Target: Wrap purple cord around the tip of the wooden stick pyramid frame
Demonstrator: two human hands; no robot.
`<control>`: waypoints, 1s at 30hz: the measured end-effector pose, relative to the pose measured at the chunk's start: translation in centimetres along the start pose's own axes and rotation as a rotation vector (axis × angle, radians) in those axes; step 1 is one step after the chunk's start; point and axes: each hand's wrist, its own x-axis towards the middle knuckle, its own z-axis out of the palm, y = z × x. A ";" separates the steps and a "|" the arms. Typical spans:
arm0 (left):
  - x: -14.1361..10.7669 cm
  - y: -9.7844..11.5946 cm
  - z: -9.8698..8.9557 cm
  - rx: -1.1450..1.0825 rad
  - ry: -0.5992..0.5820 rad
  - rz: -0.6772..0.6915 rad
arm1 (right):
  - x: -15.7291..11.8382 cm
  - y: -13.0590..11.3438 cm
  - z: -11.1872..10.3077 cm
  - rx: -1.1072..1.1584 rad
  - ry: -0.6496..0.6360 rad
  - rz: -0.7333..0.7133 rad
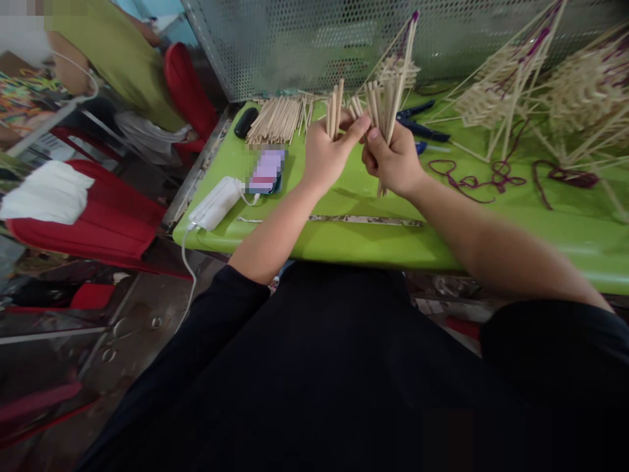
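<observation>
Thin wooden sticks fill both hands above the green table. My left hand is closed around several short wooden sticks that point upward. Beside it, my right hand grips a thicker bunch of wooden sticks, whose lower ends poke out under the fist. The two thumbs almost meet between the bunches. Behind my left hand lies a pile of loose wooden sticks. Dark-handled pliers rest just right of my right hand.
Stick structures tied with purple cord stand at the back right. Loose purple cord lies before them. A phone and a white power bank with a cable sit at left. Red chairs and another person are beyond.
</observation>
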 end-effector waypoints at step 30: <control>-0.4 1.2 0.5 -0.085 0.276 -0.043 | -0.4 -1.2 0.0 -0.025 0.019 0.055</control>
